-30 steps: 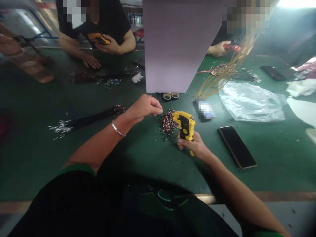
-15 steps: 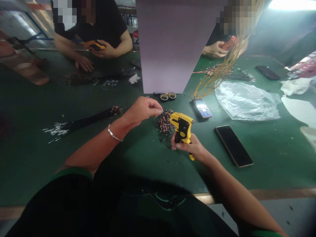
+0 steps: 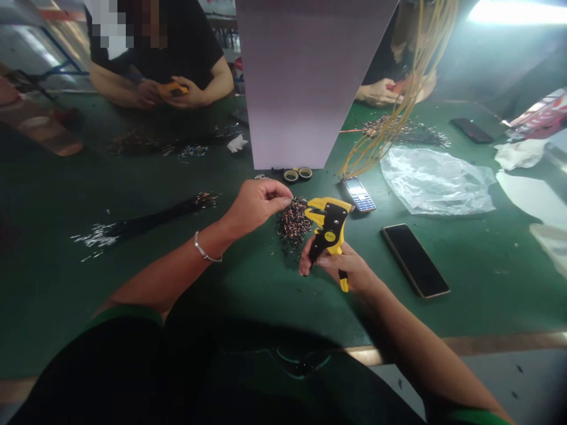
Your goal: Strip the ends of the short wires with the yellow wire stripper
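My left hand (image 3: 254, 206) is pinched, thumb against forefinger, near the nose of a yellow and black wire stripper (image 3: 330, 221). Whatever thin thing sits between those fingertips is too small to make out. My right hand (image 3: 348, 268) wraps around the stripper's handles, which stand apart, and the tool points left with its jaws parted. Beneath and left of the jaws lies a pile of short dark and copper-coloured scraps (image 3: 293, 224). A bundle of black wires (image 3: 155, 221), with pale ends at left and coppery ends at right, rests left of my left hand.
A purplish panel (image 3: 292, 88) stands ahead, two tape rolls (image 3: 297, 175) at its foot. To the right lie a keypad phone (image 3: 359, 195), a dark smartphone (image 3: 415, 260) and a clear plastic bag (image 3: 436, 180). Yellow wires (image 3: 401, 118) hang down. Two people work across the green table (image 3: 248, 283).
The stripper's handles have spread and its jaws have parted in my right hand. My left hand keeps its pinch by the nose. The person across at left now has both hands at an orange tool.
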Motion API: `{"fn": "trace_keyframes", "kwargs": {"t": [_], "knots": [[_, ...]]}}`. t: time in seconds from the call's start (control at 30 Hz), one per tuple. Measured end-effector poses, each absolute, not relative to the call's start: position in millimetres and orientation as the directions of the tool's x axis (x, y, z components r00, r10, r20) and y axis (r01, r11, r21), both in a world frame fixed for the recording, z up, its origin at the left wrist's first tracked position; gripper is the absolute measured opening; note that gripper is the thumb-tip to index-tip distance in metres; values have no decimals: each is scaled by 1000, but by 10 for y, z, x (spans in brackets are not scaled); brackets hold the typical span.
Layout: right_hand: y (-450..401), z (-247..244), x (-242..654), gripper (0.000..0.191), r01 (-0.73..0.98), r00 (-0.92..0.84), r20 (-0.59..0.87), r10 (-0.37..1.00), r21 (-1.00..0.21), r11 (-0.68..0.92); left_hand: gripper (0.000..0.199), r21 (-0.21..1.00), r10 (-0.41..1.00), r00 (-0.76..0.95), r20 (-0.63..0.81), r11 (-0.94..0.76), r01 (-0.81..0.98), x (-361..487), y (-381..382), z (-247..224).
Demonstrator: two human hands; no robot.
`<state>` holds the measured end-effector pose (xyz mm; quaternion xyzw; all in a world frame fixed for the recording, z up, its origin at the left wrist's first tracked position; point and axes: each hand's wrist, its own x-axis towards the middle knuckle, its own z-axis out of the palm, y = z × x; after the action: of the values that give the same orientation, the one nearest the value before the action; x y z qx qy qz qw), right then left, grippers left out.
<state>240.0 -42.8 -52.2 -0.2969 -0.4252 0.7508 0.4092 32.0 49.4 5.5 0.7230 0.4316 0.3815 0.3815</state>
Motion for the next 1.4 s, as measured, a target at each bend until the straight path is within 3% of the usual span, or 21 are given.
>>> {"fn": "trace_keyframes", "kwargs": {"t": [0.5,0.83,1.13,1.4], "knots": [[-432,-500,2384,25,-341,-476,-117,872,-889,-305,8,803,870,377,317,-458,381,373,413,17],[-417,-542,2373,31,-343,-492,-145,859,-874,-344,7,841,897,309,317,-417,344,420,363,1],[-434,-513,2365,26,-325,-475,-140,869,-890,-321,9,789,863,340,373,-488,372,443,310,-54],[-433,-593,2388,27,-360,-492,-122,862,-873,-329,7,819,879,348,325,-446,361,434,321,-29]]}}
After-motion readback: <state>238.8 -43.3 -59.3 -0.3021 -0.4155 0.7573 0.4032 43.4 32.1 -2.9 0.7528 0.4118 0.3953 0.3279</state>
